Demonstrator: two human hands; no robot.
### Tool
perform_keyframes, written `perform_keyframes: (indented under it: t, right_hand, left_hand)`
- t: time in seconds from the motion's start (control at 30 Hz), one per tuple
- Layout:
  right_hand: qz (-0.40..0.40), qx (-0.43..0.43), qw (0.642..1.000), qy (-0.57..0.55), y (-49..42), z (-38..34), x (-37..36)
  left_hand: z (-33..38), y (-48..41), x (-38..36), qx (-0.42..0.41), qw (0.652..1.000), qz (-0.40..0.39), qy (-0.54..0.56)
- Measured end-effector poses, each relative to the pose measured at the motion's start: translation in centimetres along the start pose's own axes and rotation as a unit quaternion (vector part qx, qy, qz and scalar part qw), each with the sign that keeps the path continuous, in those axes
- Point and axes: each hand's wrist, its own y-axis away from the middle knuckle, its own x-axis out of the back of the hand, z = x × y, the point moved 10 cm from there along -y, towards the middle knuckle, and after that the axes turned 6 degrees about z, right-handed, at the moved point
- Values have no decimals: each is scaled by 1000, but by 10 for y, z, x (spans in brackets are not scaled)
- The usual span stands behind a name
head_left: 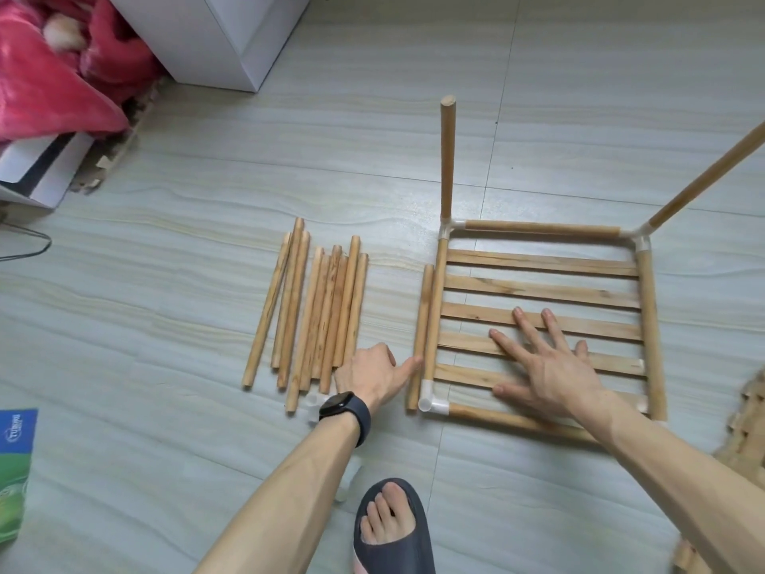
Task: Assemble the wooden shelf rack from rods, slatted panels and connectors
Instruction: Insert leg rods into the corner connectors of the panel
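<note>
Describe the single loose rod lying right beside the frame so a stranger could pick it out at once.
Start at the square slatted frame on the floor, the one with two rods standing up from its far corners. Along the outside of its left rail lies one loose rod, its near end by the white corner connector. Unlike the pile of rods farther left, it lies alone, with the left hand reaching its thumb to it.

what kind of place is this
Probably a room at home, worked on the floor: pale floor tiles, a pink blanket beside white furniture, and a slipper on the person's foot.
</note>
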Motion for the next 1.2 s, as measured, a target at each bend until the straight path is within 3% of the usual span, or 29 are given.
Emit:
perform_keyframes:
  t: [0.2,0.33,0.4,0.53,0.6,0.73,0.87,0.97,1.07,1.13,1.2]
  right_hand:
    - [13,-5,1000,-15,-1,4,-4]
    - [16,-4,1000,-23,0,4,-4]
    - [17,-3,999,-30,1,4,-1]
    - [21,-1,999,-32,2,1,10]
    - [70,-12,996,-57,6,1,32]
    - [222,-9,964,-143,34,9,95]
    - [266,-42,946,-179,66,33,111]
    - [324,-151,887,-292,103,84,98]
    - [334,-245,825,-384,148,135,67]
    - [297,-265,735,-549,174,151,39]
    - [282,-303,650,-638,199,158,17]
  left_hand:
    - [28,-10,-18,0,997,-21,74]
    - [15,-16,-31,13,975,-97,197]
    - [13,-14,-33,-9,973,-122,198]
    - [23,-6,-2,-22,948,-105,299]
    - [41,2,24,-41,938,-123,323]
    - [100,26,58,-123,938,-188,262]
    - [178,66,57,-223,915,-241,233]
    - [221,86,39,-266,895,-239,265]
    - [235,78,4,-291,934,-123,169]
    - [234,76,-36,-304,948,-88,34]
    - [232,74,-78,-314,943,-87,-62]
